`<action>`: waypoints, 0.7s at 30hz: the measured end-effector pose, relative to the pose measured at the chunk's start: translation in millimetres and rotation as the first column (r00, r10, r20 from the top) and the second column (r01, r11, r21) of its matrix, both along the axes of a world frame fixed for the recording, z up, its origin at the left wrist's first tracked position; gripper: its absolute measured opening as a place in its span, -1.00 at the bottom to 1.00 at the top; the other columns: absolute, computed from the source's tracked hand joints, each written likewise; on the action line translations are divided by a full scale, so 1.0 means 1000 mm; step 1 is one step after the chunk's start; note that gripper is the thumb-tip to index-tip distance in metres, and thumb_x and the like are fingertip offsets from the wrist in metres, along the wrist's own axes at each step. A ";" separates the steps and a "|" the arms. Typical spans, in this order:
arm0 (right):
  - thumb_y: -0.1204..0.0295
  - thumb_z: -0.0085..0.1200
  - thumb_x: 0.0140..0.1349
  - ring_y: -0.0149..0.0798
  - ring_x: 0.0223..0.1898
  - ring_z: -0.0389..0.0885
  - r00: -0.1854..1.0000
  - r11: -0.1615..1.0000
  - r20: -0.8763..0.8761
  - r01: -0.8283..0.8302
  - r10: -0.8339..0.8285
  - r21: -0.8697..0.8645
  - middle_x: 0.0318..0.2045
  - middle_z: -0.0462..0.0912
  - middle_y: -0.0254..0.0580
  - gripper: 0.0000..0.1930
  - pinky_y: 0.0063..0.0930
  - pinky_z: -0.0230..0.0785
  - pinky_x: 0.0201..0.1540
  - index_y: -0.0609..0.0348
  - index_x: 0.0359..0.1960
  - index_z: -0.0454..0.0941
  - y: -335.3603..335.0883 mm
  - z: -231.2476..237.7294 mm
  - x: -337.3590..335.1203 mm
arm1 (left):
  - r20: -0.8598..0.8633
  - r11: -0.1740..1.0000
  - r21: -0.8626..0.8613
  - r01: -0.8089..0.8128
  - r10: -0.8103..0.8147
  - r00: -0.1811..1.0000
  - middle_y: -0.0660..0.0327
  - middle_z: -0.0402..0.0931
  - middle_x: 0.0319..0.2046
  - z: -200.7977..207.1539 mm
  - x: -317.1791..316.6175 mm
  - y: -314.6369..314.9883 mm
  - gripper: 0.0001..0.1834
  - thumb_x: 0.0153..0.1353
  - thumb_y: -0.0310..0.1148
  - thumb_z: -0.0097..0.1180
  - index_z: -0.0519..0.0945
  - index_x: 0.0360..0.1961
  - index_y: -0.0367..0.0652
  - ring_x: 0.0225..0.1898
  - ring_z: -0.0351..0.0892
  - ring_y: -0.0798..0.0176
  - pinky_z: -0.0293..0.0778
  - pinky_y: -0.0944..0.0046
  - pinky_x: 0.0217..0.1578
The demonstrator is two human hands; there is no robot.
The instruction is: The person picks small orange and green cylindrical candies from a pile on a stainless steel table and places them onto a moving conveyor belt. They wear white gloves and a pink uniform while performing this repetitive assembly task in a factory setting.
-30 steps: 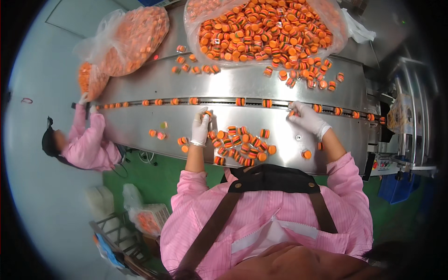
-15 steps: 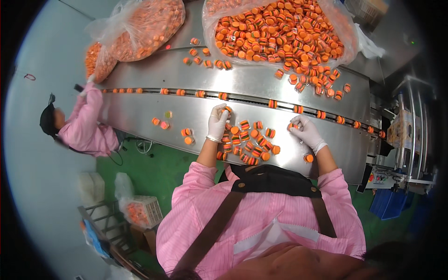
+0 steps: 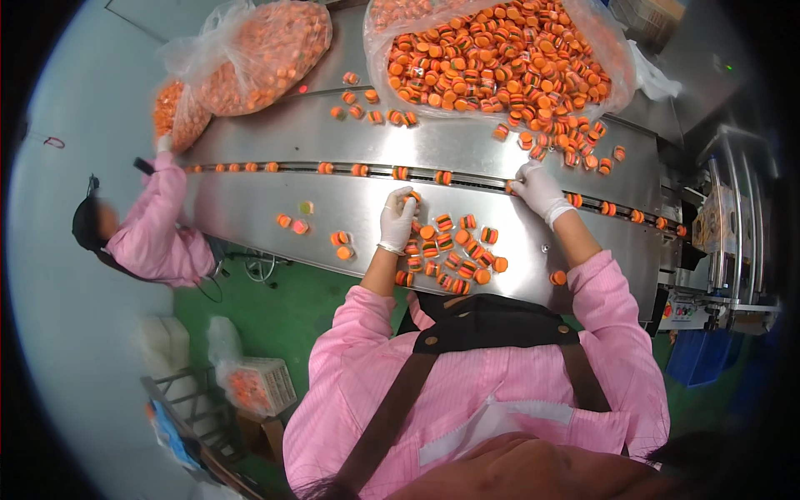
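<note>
Half a second ago the right hand (image 3: 540,193) was over the bare metal beside the loose pile; it has since moved forward to the narrow track (image 3: 477,180). Its grip is drawn nearly closed, fingertips against an orange candy (image 3: 509,187) at the track; whether it is pinching that candy or only touching it, I cannot tell.

Left hand (image 3: 397,218) has stayed at the far left corner of the loose pile (image 3: 444,222), with its grip closed around a striped candy (image 3: 412,197) between thumb and fingers, just short of the track.

Wrapped candies lie in a spaced row along the track, which crosses the steel desk (image 3: 275,194) from left to right. Beyond it, a big open plastic bag (image 3: 618,71) is heaped with similar candies, some spilled at its near edge. Another filled bag (image 3: 271,58) lies at the far left, where a co-worker (image 3: 158,250) in pink reaches to its narrow end. To the right stands a metal machine (image 3: 737,225), with a blue bin (image 3: 698,357) below.
</note>
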State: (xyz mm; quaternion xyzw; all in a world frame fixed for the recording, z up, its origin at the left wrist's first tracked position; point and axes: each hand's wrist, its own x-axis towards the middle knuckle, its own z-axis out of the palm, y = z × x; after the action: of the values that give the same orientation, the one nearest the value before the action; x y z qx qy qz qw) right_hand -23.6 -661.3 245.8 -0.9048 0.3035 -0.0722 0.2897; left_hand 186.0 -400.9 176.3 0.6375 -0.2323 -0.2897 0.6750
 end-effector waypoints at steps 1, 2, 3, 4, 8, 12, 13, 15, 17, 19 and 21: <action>0.28 0.11 0.18 0.10 -0.16 0.55 0.999 0.999 0.023 0.035 -0.035 -0.022 -0.21 0.54 0.10 -0.72 -0.13 0.39 -0.05 0.27 -0.24 0.53 -0.005 0.000 -0.001 | 0.006 1.000 -0.007 0.000 0.000 1.000 0.25 0.51 -0.24 0.000 -0.001 0.000 -0.70 0.32 -0.43 0.04 0.40 0.06 -0.24 -0.34 0.45 0.47 0.44 0.48 -0.32; 0.28 0.08 0.20 0.11 -0.11 0.54 0.997 0.997 0.047 0.071 -0.069 -0.043 -0.16 0.53 0.11 -0.73 -0.11 0.37 -0.01 0.27 -0.23 0.54 -0.011 0.000 -0.002 | 0.007 1.000 -0.008 -0.002 0.002 1.000 0.25 0.51 -0.24 0.001 0.000 0.000 -0.70 0.32 -0.43 0.04 0.41 0.05 -0.23 -0.34 0.46 0.47 0.44 0.48 -0.31; 0.33 0.06 0.19 0.09 -0.05 0.52 0.987 0.983 0.100 0.135 -0.123 -0.124 -0.09 0.51 0.08 -0.76 -0.16 0.37 0.04 0.20 -0.20 0.58 -0.016 -0.005 0.000 | 0.007 1.000 -0.008 -0.003 0.003 1.000 0.24 0.52 -0.24 0.002 0.001 0.001 -0.70 0.32 -0.43 0.04 0.41 0.05 -0.23 -0.33 0.46 0.46 0.44 0.47 -0.31; 0.34 0.06 0.18 0.09 -0.04 0.51 0.992 0.976 0.095 0.098 -0.081 -0.194 -0.08 0.51 0.06 -0.78 -0.17 0.36 0.05 0.16 -0.20 0.59 -0.025 -0.003 0.002 | 0.004 1.000 -0.010 -0.002 0.003 1.000 0.24 0.52 -0.23 0.004 0.000 0.000 -0.70 0.32 -0.43 0.04 0.42 0.05 -0.23 -0.33 0.46 0.46 0.44 0.47 -0.30; 0.38 0.11 0.10 0.05 -0.03 0.53 0.989 0.950 -0.145 -0.081 0.038 -0.302 -0.05 0.51 0.00 -0.73 -0.19 0.38 0.06 0.03 -0.13 0.59 -0.046 0.021 0.009 | 0.043 1.000 0.025 0.011 -0.012 0.999 0.23 0.54 -0.23 0.009 -0.002 0.001 -0.73 0.34 -0.44 0.00 0.42 0.04 -0.24 -0.32 0.47 0.48 0.44 0.50 -0.30; 0.38 0.26 -0.01 0.04 -0.05 0.55 0.944 0.975 -0.291 -0.194 0.155 -0.110 -0.05 0.52 -0.01 -0.59 -0.20 0.40 0.02 0.09 -0.07 0.52 -0.067 0.013 0.010 | 0.044 1.000 0.013 0.002 -0.003 0.999 0.23 0.55 -0.22 0.008 -0.004 0.000 -0.73 0.34 -0.43 0.01 0.43 0.04 -0.22 -0.34 0.47 0.49 0.44 0.51 -0.33; 0.38 0.28 -0.02 0.02 -0.06 0.55 0.931 0.972 -0.309 -0.224 0.192 -0.070 -0.07 0.51 -0.03 -0.58 -0.21 0.41 0.01 0.11 -0.08 0.50 -0.071 0.016 0.011 | 0.049 1.000 0.008 0.003 -0.003 0.999 0.23 0.55 -0.21 0.009 -0.005 0.000 -0.73 0.34 -0.43 0.01 0.43 0.04 -0.22 -0.34 0.47 0.49 0.44 0.51 -0.33; 0.36 0.37 -0.12 0.00 -0.13 0.58 0.915 0.962 -0.325 -0.269 0.241 -0.046 -0.16 0.54 -0.04 -0.53 -0.26 0.43 -0.04 0.17 -0.15 0.48 -0.078 0.016 0.012 | 0.014 1.000 0.007 0.014 -0.014 1.000 0.23 0.55 -0.21 0.012 -0.005 0.000 -0.73 0.34 -0.43 0.01 0.43 0.04 -0.22 -0.32 0.48 0.48 0.45 0.51 -0.31; 0.33 0.39 -0.15 0.00 -0.15 0.58 0.886 0.941 -0.363 -0.331 0.287 -0.065 -0.23 0.56 -0.04 -0.54 -0.25 0.43 -0.08 0.16 -0.19 0.49 -0.080 0.020 0.017 | 0.000 1.000 -0.002 0.013 -0.013 1.000 0.23 0.55 -0.21 0.012 -0.004 0.001 -0.72 0.34 -0.43 0.02 0.43 0.04 -0.22 -0.31 0.48 0.48 0.45 0.50 -0.29; 0.33 0.34 -0.12 0.00 -0.18 0.59 0.868 0.931 -0.390 -0.359 0.308 -0.063 -0.32 0.58 -0.02 -0.61 -0.22 0.42 -0.12 0.16 -0.25 0.50 -0.084 0.029 0.018 | 0.001 1.000 -0.022 0.008 -0.008 1.000 0.23 0.55 -0.21 0.009 -0.004 -0.001 -0.72 0.33 -0.43 0.02 0.42 0.05 -0.23 -0.30 0.49 0.47 0.45 0.49 -0.28; 0.31 0.25 -0.06 0.03 -0.16 0.58 0.864 0.944 -0.430 -0.322 0.262 -0.073 -0.27 0.59 0.03 -0.65 -0.21 0.42 -0.10 0.20 -0.24 0.52 -0.086 0.026 0.017 | -0.024 1.000 -0.019 -0.002 0.001 1.000 0.23 0.55 -0.21 0.010 -0.004 -0.001 -0.71 0.33 -0.42 0.03 0.43 0.04 -0.25 -0.30 0.48 0.46 0.45 0.48 -0.27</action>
State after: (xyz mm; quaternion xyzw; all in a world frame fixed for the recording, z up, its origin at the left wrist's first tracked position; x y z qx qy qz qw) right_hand -6.2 -747.3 271.3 -0.9531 0.2115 0.1449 0.1610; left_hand 181.7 -401.7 185.8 0.6278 -0.2262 -0.2948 0.6840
